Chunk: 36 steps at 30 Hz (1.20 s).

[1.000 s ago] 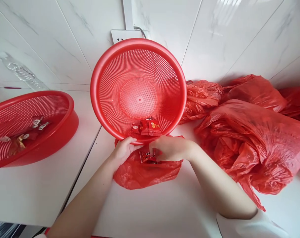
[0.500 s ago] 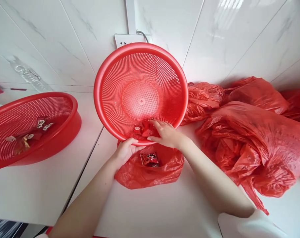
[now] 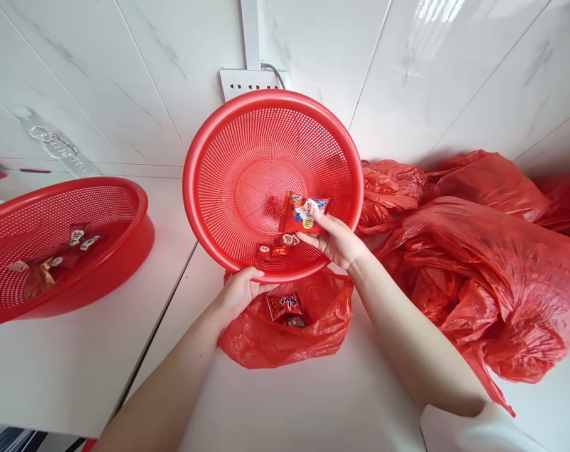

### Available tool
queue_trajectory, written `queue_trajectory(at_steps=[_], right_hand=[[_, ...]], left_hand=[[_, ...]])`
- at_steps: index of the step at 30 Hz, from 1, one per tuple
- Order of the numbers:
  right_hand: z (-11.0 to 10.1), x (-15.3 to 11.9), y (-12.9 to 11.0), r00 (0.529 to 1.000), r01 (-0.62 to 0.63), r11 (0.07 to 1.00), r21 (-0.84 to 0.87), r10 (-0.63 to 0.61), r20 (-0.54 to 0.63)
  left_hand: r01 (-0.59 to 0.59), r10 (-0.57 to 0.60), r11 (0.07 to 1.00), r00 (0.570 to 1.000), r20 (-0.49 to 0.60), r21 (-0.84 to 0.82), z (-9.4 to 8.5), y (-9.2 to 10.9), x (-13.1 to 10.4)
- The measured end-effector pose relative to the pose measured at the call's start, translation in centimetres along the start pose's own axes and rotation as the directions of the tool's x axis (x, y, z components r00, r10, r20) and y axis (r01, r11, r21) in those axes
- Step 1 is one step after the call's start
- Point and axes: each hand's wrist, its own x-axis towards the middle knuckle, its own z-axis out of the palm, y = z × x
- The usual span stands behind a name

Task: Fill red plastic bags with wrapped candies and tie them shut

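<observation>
A round red mesh basket (image 3: 270, 141) is tilted toward me, with several small wrapped snacks (image 3: 280, 250) at its lower side. My left hand (image 3: 240, 290) grips the basket's lower rim. Between the thumb and fingers of my right hand (image 3: 334, 240) is a red snack packet (image 3: 301, 212) with blue and white print, held inside the basket. Below the rim lies an open red plastic bag (image 3: 285, 345); a red and black packet (image 3: 285, 306) and a smaller dark one show in its mouth.
Another red basket (image 3: 125, 251) with several wrapped snacks stands at the left. Filled red plastic bags (image 3: 501, 270) lie at the right. Against the tiled wall are a clear plastic bottle (image 3: 61, 147) and a power strip (image 3: 252, 80).
My right hand has lifted from the basket's lower side with the red snack packet now in its fingers. The basket appears slightly lower and to the right in view.
</observation>
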Motion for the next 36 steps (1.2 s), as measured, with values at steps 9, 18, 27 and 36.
queue_trajectory(at_steps=[9,18,27,36], right_hand=[[0.5,-0.5,0.7,0.998,-0.055,0.997,-0.052,0.054,-0.029],[1.2,-0.8,0.5,0.997,-0.058,0.990,-0.130,0.063,0.040],[1.9,-1.8,-0.9,0.996,0.078,0.926,-0.371,-0.057,0.066],[1.7,-1.5,-1.3,0.991,0.124,0.935,-0.333,-0.134,-0.005]], left_hand=[[0.033,-0.033,0.999,0.999,0.009,0.008,-0.1,0.0,0.0],[0.015,-0.015,1.000,1.000,0.005,0.020,0.1,0.1,0.0],[0.011,-0.012,1.000,0.999,0.052,0.026,-0.1,0.0,0.0],[0.004,-0.006,0.999,0.999,0.040,0.054,-0.3,0.1,0.0]])
